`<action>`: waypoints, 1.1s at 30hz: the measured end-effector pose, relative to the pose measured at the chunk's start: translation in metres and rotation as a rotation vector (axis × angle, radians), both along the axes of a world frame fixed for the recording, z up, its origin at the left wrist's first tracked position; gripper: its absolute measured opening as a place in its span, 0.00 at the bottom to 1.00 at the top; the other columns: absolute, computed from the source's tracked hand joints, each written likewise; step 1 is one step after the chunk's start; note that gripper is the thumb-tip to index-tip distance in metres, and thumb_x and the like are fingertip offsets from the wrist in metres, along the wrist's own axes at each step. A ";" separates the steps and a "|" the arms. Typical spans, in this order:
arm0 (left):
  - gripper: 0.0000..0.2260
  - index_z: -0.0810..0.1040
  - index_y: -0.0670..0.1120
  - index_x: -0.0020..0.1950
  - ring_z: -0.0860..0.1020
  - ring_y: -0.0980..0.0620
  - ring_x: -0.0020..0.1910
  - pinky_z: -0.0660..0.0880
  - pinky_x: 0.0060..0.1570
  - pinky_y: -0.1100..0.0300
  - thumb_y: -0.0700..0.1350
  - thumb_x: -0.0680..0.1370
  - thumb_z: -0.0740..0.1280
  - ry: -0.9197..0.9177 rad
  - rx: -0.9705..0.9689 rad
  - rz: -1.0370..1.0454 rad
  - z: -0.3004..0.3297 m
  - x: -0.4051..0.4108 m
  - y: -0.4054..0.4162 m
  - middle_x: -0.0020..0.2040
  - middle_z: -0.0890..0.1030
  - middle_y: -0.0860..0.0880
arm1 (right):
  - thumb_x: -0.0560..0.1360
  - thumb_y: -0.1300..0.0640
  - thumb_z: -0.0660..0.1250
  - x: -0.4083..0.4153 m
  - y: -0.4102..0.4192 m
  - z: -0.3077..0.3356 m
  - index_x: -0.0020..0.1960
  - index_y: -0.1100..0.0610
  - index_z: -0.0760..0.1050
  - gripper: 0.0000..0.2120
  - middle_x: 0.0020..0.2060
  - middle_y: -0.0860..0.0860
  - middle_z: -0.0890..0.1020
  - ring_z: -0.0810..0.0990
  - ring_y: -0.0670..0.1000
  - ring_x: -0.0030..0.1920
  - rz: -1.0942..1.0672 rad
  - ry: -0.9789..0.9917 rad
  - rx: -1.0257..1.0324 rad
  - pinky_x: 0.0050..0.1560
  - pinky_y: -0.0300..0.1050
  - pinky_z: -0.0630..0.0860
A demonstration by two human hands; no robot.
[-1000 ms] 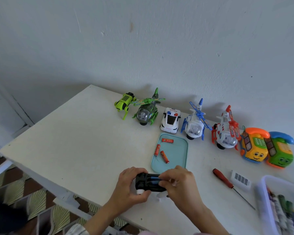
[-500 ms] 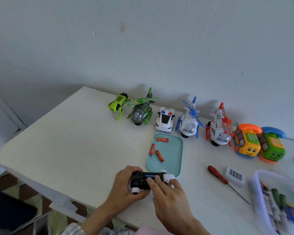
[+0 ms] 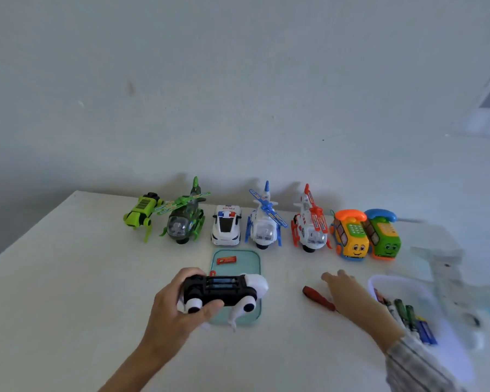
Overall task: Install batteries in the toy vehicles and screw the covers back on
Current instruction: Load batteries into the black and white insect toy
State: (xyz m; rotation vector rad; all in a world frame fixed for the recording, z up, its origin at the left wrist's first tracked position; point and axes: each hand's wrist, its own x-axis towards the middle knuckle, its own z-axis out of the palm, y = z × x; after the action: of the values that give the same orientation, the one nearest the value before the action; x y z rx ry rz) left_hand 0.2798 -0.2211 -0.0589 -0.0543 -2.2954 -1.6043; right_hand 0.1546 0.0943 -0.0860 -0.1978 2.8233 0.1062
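Plainly, the left hand (image 3: 178, 309) grips the upturned toy car (image 3: 224, 292) over the teal tray (image 3: 255, 258), its battery bay facing up, long axis running left to right, white nose rightward. The right hand (image 3: 348, 295), fingers relaxed, hovers over the red-handled screwdriver (image 3: 317, 298). Tilting the car could spill the uncovered batteries; a hasty reach could knock the screwdriver away.

Upturned toy car (image 3: 222, 291) in left hand (image 3: 178, 309)

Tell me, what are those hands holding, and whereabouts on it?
The left hand grips the upturned toy car by one end, around its wheels. The right hand holds nothing; it hovers open over the screwdriver.
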 end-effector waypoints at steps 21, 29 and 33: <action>0.34 0.75 0.56 0.50 0.77 0.45 0.42 0.74 0.41 0.60 0.78 0.56 0.66 0.292 -0.025 -0.243 0.221 -0.089 -0.055 0.43 0.80 0.52 | 0.68 0.57 0.71 -0.001 -0.155 0.343 0.56 0.57 0.81 0.17 0.45 0.57 0.84 0.80 0.52 0.44 0.511 0.110 -1.269 0.49 0.39 0.75; 0.41 0.75 0.50 0.53 0.82 0.49 0.39 0.77 0.39 0.62 0.79 0.53 0.66 0.388 -0.023 -0.239 0.271 -0.109 -0.105 0.42 0.81 0.51 | 0.69 0.58 0.73 -0.009 -0.219 0.380 0.53 0.63 0.81 0.15 0.49 0.63 0.83 0.80 0.67 0.51 0.558 0.098 -1.263 0.56 0.63 0.74; 0.41 0.75 0.51 0.54 0.82 0.49 0.39 0.80 0.40 0.55 0.79 0.53 0.67 0.415 -0.019 -0.243 0.281 -0.114 -0.127 0.43 0.80 0.50 | 0.68 0.57 0.73 -0.008 -0.242 0.390 0.50 0.61 0.82 0.13 0.47 0.60 0.84 0.82 0.62 0.49 0.578 0.150 -1.271 0.54 0.59 0.74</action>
State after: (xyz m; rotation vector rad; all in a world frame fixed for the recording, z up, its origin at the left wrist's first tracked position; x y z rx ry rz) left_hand 0.1662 -0.3481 0.2223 -0.6314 -2.0358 -1.5077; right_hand 0.1470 -0.1477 0.3042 -1.2640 2.4062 -1.5771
